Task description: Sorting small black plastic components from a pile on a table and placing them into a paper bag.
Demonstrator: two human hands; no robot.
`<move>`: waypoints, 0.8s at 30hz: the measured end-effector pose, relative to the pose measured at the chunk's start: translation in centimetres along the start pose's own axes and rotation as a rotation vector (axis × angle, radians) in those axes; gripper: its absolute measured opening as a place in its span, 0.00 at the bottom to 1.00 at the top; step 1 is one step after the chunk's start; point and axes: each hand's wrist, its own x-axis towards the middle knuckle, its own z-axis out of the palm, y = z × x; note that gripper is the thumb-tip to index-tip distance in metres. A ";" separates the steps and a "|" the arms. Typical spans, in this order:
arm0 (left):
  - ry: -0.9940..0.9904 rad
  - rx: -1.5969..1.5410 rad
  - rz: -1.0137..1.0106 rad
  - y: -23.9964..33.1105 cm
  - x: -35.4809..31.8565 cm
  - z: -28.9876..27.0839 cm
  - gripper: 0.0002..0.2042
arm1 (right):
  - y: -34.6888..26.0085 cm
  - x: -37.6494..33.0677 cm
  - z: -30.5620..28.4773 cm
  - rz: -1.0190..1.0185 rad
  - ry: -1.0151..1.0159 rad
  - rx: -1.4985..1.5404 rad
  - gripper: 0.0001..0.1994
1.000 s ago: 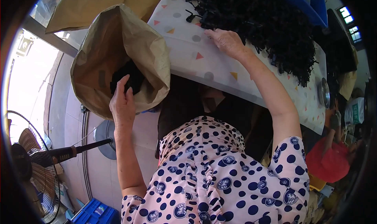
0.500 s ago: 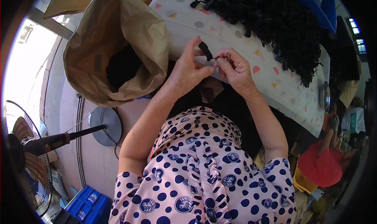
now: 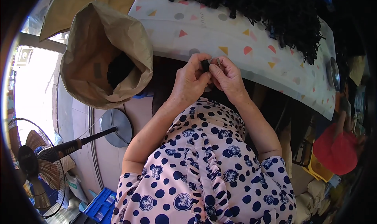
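The fingers (image 3: 194, 61) of the left hand (image 3: 185, 81) grip one small black piece (image 3: 205, 65) between thumb and forefinger; those of the right hand (image 3: 229, 81) bunch at its right side, and whether they grip it too cannot be told. The piece sits between the two hands, near the edge of one counter (image 3: 212, 33). There lie one black pile (image 3: 271, 8), too tangled to count, and one bowl (image 3: 334, 74). One open bag (image 3: 135, 47) is to the left.

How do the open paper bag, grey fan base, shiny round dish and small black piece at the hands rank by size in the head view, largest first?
1. Open paper bag
2. Grey fan base
3. Shiny round dish, seen obliquely
4. Small black piece, partly hidden
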 end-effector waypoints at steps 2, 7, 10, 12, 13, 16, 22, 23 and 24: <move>0.011 0.011 -0.028 0.1 -0.2 0.0 0.18 | 0.2 -0.4 -0.2 -0.038 -0.026 -0.037 0.07; 0.030 0.014 -0.044 0.2 -0.5 -0.3 0.15 | 0.6 -0.9 0.1 -0.162 -0.056 -0.263 0.11; 0.034 0.040 -0.043 -0.2 -0.7 -0.8 0.13 | 0.2 -0.9 0.8 -0.192 -0.070 -0.438 0.10; 0.046 0.090 -0.024 -0.1 -0.9 -1.0 0.13 | 0.1 -0.6 0.9 -0.196 -0.096 -0.470 0.08; 0.058 0.145 -0.007 -0.1 -1.0 -1.2 0.13 | 0.1 -0.6 1.1 -0.194 -0.098 -0.474 0.08; 0.078 0.271 0.012 -0.4 -1.2 -1.6 0.13 | 0.1 -0.5 1.6 -0.179 -0.105 -0.499 0.07; 0.224 0.514 0.179 -0.1 -1.7 -2.1 0.14 | 1.5 0.1 3.2 -0.309 -0.034 -0.502 0.07; 0.226 0.512 0.156 0.1 -1.7 -2.4 0.14 | 1.4 0.3 3.6 -0.315 -0.020 -0.514 0.07; 0.227 0.529 0.161 -0.2 -1.9 -2.7 0.13 | 1.3 0.2 3.9 -0.296 -0.028 -0.516 0.06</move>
